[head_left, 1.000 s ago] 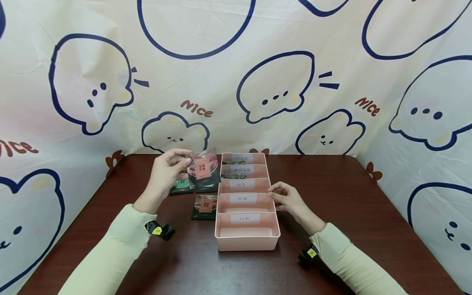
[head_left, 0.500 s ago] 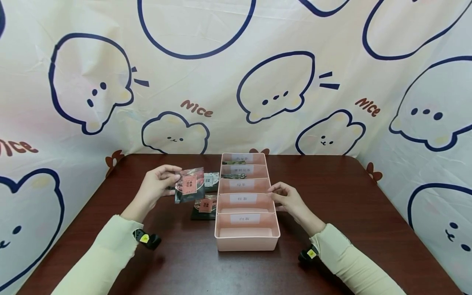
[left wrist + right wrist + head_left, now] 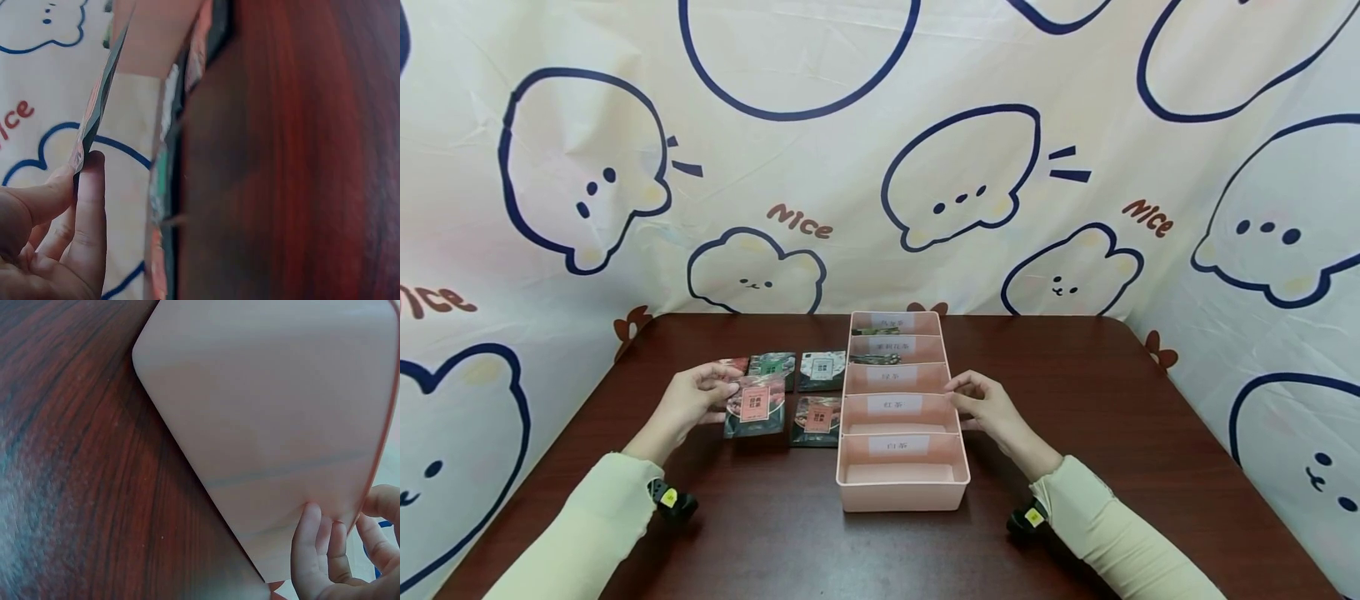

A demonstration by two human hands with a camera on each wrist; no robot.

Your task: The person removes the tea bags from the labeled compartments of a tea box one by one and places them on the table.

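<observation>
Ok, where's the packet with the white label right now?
In the head view, the white-labelled packet lies on the table left of the pink box, between it and the green-labelled packet.

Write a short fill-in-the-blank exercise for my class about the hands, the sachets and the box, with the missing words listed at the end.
1. The person's ____ hand pinches a sachet.
2. The box has ____ labelled compartments.
3. The white-labelled sachet lies between the green-labelled sachet and the ____.
4. The brown English word printed on the backdrop is "____".

Missing words: left; five; box; Nice.
</observation>
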